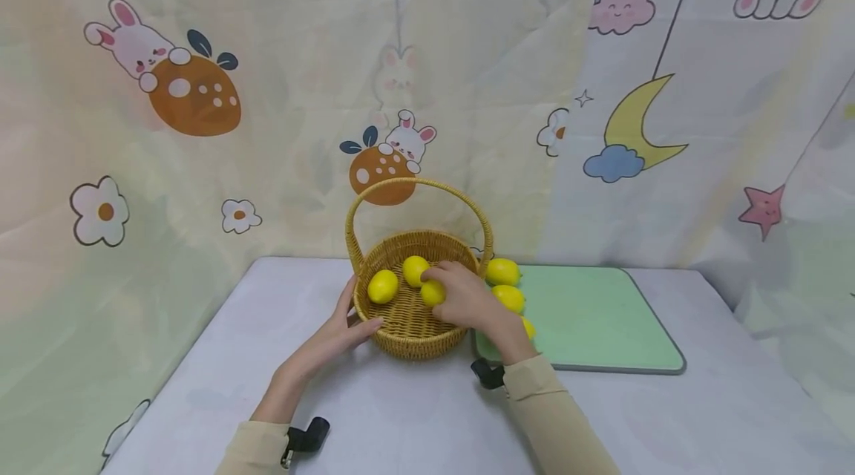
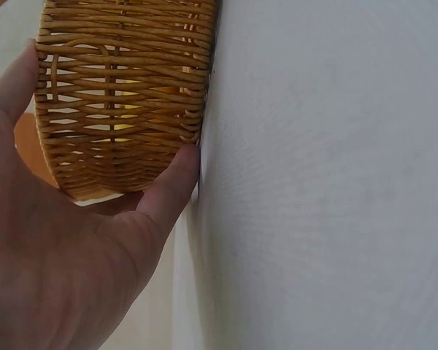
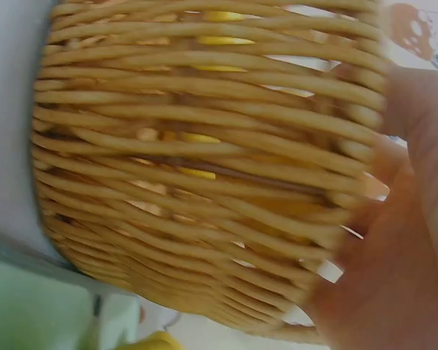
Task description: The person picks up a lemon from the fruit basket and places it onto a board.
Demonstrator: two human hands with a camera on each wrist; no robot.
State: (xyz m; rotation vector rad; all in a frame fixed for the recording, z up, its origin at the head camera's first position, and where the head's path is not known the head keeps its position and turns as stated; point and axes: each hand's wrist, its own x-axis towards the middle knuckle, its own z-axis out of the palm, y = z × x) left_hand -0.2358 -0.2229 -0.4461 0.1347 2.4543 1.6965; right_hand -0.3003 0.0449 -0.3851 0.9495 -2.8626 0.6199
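A wicker basket (image 1: 415, 346) with a tall arched handle stands on the white table. Inside it, two yellow lemons lie at the left (image 1: 383, 286) and the back (image 1: 415, 267). My right hand (image 1: 465, 302) reaches over the basket's right rim and holds another lemon (image 1: 433, 293) low inside, its fingers partly covering the fruit. At the basket's left side, my left hand (image 1: 338, 328) grips the wall, the thumb and fingers spread from rim to base in the left wrist view. Through the weave, the right wrist view gives glimpses of yellow.
Right of the basket lies a light green cutting board (image 1: 588, 319) with a grey edge. Three lemons sit along its left side, at the back (image 1: 503, 272), middle (image 1: 509, 298) and front (image 1: 528, 328), the front one partly behind my right wrist. A printed cloth hangs behind the table.
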